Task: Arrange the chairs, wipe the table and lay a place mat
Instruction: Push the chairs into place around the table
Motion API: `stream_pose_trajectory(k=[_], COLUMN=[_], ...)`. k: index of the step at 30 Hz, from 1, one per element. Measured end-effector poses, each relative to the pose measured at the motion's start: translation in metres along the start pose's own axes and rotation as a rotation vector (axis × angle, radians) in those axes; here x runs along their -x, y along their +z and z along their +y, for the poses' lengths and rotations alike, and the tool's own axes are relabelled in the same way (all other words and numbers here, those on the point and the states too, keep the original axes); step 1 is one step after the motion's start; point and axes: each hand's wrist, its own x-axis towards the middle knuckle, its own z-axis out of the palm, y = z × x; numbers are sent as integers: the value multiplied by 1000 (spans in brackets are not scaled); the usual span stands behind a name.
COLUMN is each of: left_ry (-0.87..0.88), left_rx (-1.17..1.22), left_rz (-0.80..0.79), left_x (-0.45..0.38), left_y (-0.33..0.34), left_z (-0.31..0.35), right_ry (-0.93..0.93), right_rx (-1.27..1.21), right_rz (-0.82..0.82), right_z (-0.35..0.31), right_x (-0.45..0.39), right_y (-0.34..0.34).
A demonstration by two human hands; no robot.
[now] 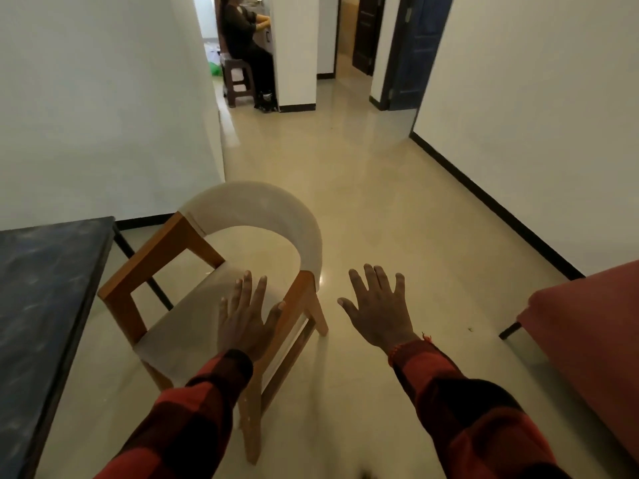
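Note:
A wooden chair with a cream seat and a curved cream backrest stands on the floor beside the dark table at the left. My left hand reaches out above the chair's seat and right armrest, fingers straight and spread, holding nothing. To the right of the chair, my right hand is stretched out over the bare floor with its fingers spread, and it holds nothing either. Both arms wear red and black checked sleeves.
A red-covered piece of furniture stands at the right edge. White walls with black skirting line a hallway ahead. A person sits on a brown stool far down the hall. Dark doors stand at the back right.

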Motion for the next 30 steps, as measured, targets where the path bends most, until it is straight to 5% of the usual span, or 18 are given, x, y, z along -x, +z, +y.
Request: stream_pose_trajectory(k=[15, 23, 30], left_ry=[-778, -1283, -1528], left_rx=[107, 645, 546], left_rz=[17, 363, 310], left_x=[-65, -104, -163], left_y=[78, 118, 148], left_z=[33, 69, 72], right_ry=[-634, -880, -964], right_rx=[-25, -37, -44], right_rz=[38, 33, -68], right_z=[52, 4, -29], right_x=[-287, -404, -487], right_y=[30, 41, 51])
